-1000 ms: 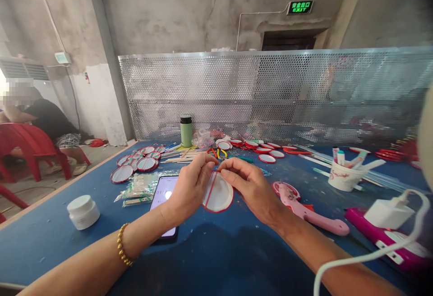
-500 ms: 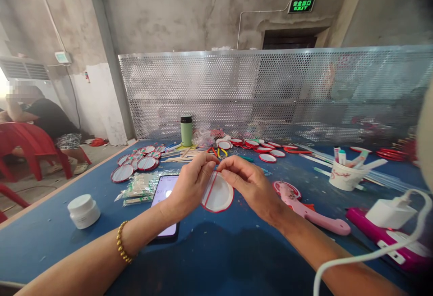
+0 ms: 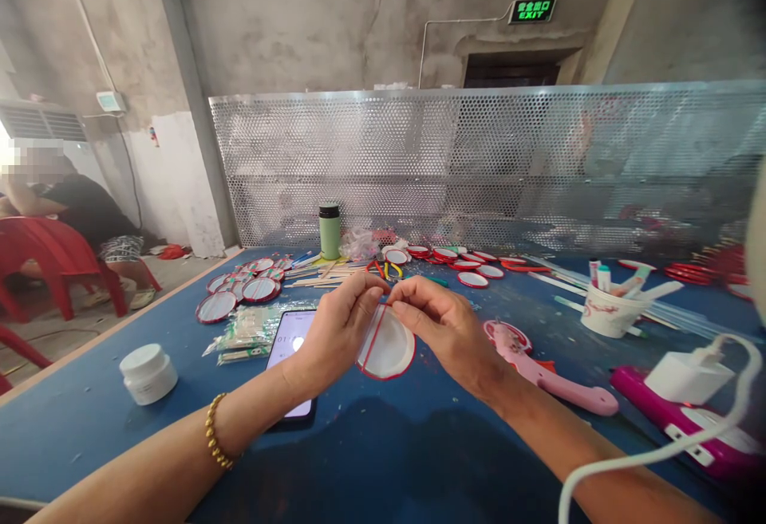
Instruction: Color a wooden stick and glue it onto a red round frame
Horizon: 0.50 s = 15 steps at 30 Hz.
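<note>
Between my hands is a round white disc with a red rim (image 3: 392,346), a red strip running across it. My left hand (image 3: 344,321) pinches its upper left edge, thumb and fingers closed. At the upper right edge, my right hand (image 3: 440,321) is closed too, its thumb and forefinger on the rim. The fingertips meet near the top of the red strip, and what they pinch there is partly hidden. Partly under my left forearm lies a phone (image 3: 293,332) with its screen lit. To the right of my right hand rests a pink glue gun (image 3: 550,384).
Similar discs (image 3: 260,290) are piled at the left, more at the back. A white jar (image 3: 148,374), a green bottle (image 3: 329,231), pliers (image 3: 392,270), a cup of pens (image 3: 610,310) and a magenta power strip (image 3: 688,420) with a white cable surround the hands. A perforated metal screen (image 3: 359,165) borders the back.
Both hands stay almost in place. The disc has shifted very slightly between the fingers, its lower edge a little lower and to the right.
</note>
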{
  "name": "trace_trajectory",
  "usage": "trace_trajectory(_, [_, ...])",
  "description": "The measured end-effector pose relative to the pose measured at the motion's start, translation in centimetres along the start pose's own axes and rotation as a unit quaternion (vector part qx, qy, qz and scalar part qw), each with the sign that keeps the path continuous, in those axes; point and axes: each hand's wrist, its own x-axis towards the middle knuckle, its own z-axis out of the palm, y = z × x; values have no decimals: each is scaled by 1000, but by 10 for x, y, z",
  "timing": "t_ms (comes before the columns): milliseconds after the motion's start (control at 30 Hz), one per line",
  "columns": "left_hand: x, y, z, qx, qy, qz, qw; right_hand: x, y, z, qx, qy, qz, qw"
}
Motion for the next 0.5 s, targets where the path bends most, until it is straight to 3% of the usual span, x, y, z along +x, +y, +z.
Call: trace_trajectory(500, [0, 1, 1, 1, -11, -10, 1000, 0, -4, 0, -23, 3, -4, 1000])
